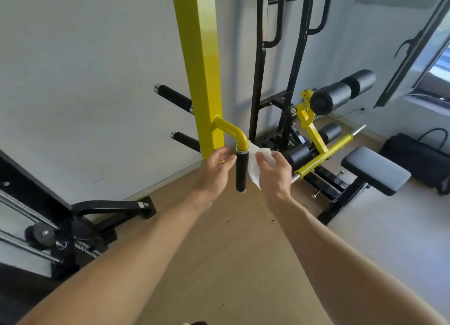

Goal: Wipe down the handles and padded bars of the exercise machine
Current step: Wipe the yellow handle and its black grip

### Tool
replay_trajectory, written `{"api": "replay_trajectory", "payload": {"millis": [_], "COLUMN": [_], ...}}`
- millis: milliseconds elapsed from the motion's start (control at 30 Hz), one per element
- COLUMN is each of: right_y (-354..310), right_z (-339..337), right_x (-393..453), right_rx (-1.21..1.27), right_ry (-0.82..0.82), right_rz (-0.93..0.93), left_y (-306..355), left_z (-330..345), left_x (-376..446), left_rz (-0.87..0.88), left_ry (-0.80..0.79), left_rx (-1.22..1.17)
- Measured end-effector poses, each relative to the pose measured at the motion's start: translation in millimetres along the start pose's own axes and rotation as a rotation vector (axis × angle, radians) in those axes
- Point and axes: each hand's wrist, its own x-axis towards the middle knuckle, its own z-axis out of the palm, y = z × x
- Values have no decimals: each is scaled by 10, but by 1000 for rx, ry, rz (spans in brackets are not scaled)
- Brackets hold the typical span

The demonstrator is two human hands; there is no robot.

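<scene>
A pale wall meets a tan floor; a yellow post stands at centre, with a black frame, padded rollers and a bench pad to its right. A curved yellow arm leaves the post and ends in a hanging black handle; the left hand sits just left of it, fingers loosely spread, thumb near the grip. The right hand pinches a white wipe, fingers curled on it, against the handle's right side.

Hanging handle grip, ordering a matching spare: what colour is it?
Black grip, with silver end rings, on a yellow arm; head view.
</scene>
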Motion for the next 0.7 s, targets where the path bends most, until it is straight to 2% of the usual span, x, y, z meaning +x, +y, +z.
{"api": "replay_trajectory", "payload": {"millis": [67, 100, 167, 200, 267, 333, 400, 467, 533, 633, 700], "right_y": [141, 227, 368, 410, 424, 411, 435, 422, 385, 328, 349], "right_z": [142, 182, 203, 195, 188, 207, 239, 271, 290, 329, 351], "right_x": [-113, -170, -185, -137, -15, 103, 189, 190, 151, 108, 92], "right_rx": [2, 9, 0, -23, -95, -202, -376, -452, -422, -327, -319], "right_ry": [-112, -129, -125, -118, -132, -190, -243, -260, -236, -150, -149], "right_rz": [-97, -133, -166, -170, -160, -128, -166, -199, -235, -301, -289], "left_y": [31, 38, 59, 57, 66, 106, 100, 80, 55, 16, -27], "left_z": [-3, -19, -63, -96, -156, -226, -282, -321, -339, -295, -217], "left_x": [92, 120, 147, 179, 262, 338, 379, 383, 416, 470, 465], "left_rz": [23, 92, 327, 453, 595, 558, 549, 583, 613, 612, 568], "left_ry": [60, 115, 230, 232, 115, -20, -44, -56, -57, -27, 17], "left_rx": [17, 69, 212, 297, 516, 733, 846, 869, 820, 672, 512]}}
